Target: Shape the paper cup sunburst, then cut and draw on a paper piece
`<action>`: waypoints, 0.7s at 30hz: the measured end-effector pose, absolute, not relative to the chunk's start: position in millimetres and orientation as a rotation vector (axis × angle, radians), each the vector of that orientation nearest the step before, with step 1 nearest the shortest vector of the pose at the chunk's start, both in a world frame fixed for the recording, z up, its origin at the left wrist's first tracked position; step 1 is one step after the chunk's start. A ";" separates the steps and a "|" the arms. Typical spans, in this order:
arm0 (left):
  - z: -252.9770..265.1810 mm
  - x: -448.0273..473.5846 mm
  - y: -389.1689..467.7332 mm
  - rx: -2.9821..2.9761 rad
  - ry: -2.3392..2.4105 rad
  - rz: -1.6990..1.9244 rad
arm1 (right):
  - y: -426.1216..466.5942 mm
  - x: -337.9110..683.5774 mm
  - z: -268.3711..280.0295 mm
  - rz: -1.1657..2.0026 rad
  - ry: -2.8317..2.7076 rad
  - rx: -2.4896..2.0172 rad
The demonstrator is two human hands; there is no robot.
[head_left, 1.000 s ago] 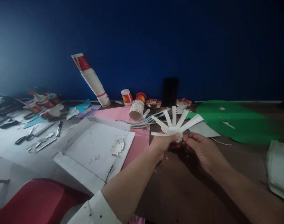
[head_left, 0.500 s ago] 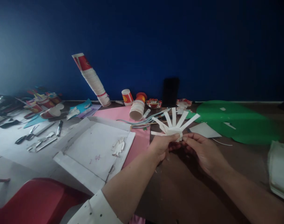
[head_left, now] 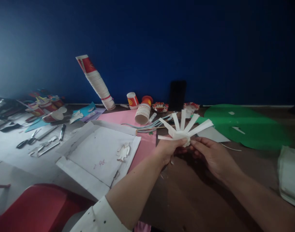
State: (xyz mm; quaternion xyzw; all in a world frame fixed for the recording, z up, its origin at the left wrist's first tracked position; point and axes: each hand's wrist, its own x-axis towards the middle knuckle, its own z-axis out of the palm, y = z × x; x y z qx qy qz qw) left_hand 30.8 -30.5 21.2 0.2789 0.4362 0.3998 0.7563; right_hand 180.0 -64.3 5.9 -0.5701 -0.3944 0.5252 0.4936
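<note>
A white paper cup cut into long strips (head_left: pixel 181 133) fans out above my fingers, its strips spreading up and to the sides. My left hand (head_left: pixel 169 149) is closed around its base, with the thumb pressed on the near side. From the right, my right hand (head_left: pixel 211 156) pinches the edge of the same cup with thumb and fingertips. Both hands are above the brown table (head_left: pixel 186 199), and the undersides of the fingers are partly hidden. Behind the strips lie thin light-blue cables (head_left: pixel 147 129) and a sheet of white paper (head_left: pixel 214 134).
To the left lies an open white box lid (head_left: pixel 89 154) on pink paper (head_left: pixel 147 145). Stacked paper cups (head_left: pixel 99 85) lean at the back wall near a dark phone (head_left: pixel 178 95). Green paper (head_left: pixel 254 129) is on the right, scissors (head_left: pixel 28 141) far left, a red chair (head_left: pixel 41 206) in front.
The cut cup has turned slightly, and its right-hand strips have swung outward to the right. My hands keep their hold and have barely moved.
</note>
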 end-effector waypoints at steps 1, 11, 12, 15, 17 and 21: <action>20.8 30.7 -30.4 0.614 0.951 0.870 | -64.6 180.6 6.6 1.254 -0.977 -1.404; 13.4 32.6 -30.4 0.597 0.922 0.872 | -71.4 178.7 13.7 1.189 -1.045 -1.460; 13.0 32.6 -30.1 0.588 0.919 0.871 | -71.5 178.7 11.7 1.196 -1.039 -1.441; 11.7 31.8 -28.6 0.603 0.896 0.880 | -70.2 178.7 6.6 1.235 -0.977 -1.373; 11.0 30.8 -27.4 0.623 0.898 0.896 | -68.4 178.6 6.2 1.290 -0.905 -1.316; 9.5 29.8 -26.3 0.638 0.904 0.894 | -64.8 178.3 10.5 1.398 -0.832 -1.288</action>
